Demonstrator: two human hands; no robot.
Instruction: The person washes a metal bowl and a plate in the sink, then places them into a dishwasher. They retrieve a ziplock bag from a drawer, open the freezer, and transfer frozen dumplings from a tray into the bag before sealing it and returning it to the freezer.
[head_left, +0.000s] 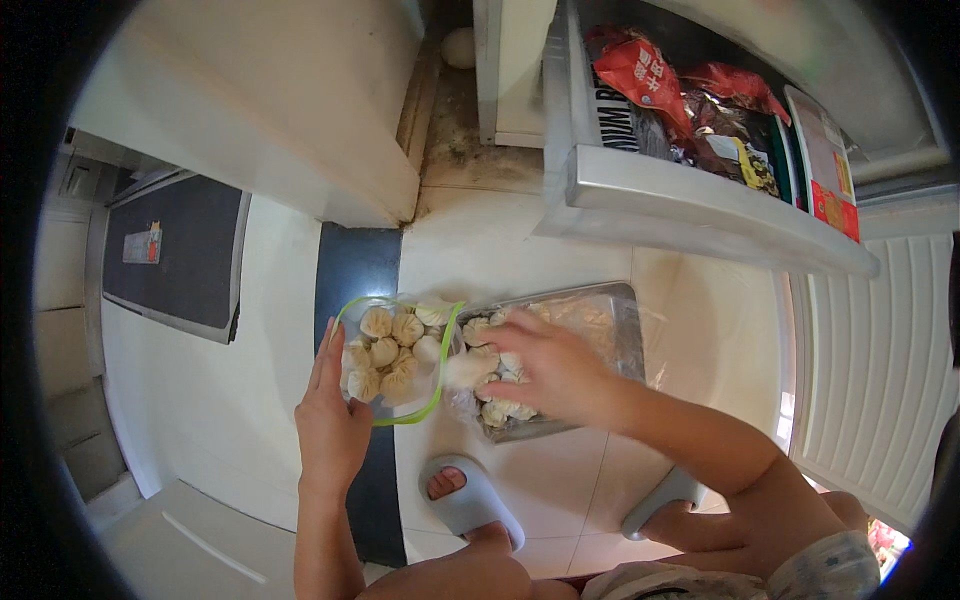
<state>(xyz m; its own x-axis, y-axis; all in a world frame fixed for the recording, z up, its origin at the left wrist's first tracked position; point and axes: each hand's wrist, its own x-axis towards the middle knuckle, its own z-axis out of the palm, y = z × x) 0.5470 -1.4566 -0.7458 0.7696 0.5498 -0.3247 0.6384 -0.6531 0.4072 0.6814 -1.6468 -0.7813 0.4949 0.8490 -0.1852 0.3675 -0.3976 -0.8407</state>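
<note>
A clear plastic bag with a green zip strip (444, 367) lies with its mouth spread, full of several pleated buns (385, 351). My left hand (330, 416) grips the bag's left edge, thumb toward the opening. To its right on the floor is a metal tray (636, 341) lined with clear plastic film (585, 315), with more pale buns (495, 412) in its left part. Over the seam between tray and bag, my right hand (551, 367) has a motion-blurred bun (472, 367) between thumb and fingers. My right hand hides part of the tray.
A freezer drawer (712, 187) is pulled out at upper right, holding red food packets (645, 75) and a flat package (825, 165). A ribbed white panel (874, 360) stands at right. Grey slippers (472, 499) are on my feet below the tray. A cabinet corner (360, 180) juts in at upper left.
</note>
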